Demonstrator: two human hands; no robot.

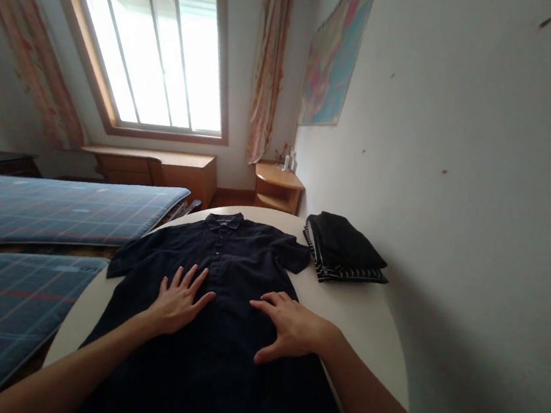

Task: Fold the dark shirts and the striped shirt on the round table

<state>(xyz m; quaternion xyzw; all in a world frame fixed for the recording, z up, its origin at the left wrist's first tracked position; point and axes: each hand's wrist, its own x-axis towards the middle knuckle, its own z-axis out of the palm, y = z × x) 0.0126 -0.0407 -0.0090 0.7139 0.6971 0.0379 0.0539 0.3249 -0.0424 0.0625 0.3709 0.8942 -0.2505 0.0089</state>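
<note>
A dark navy polo shirt (239,262) lies spread face up on a round cream table (367,316), its collar at the far edge and its short sleeves out to both sides. My left hand (180,302) rests on the left half of the shirt, fingers spread. Over the right half is my right hand (286,327), with its fingers apart and the thumb toward me; it holds nothing. Toward me, the lower part of the shirt is very dark and its hem cannot be made out.
Folded dark clothes (345,247), some striped, are stacked at the table's far right by the white wall (477,223). To the left are two plaid mattresses (56,208). A wooden desk (185,170) and a small corner shelf (279,177) stand beyond, near the window.
</note>
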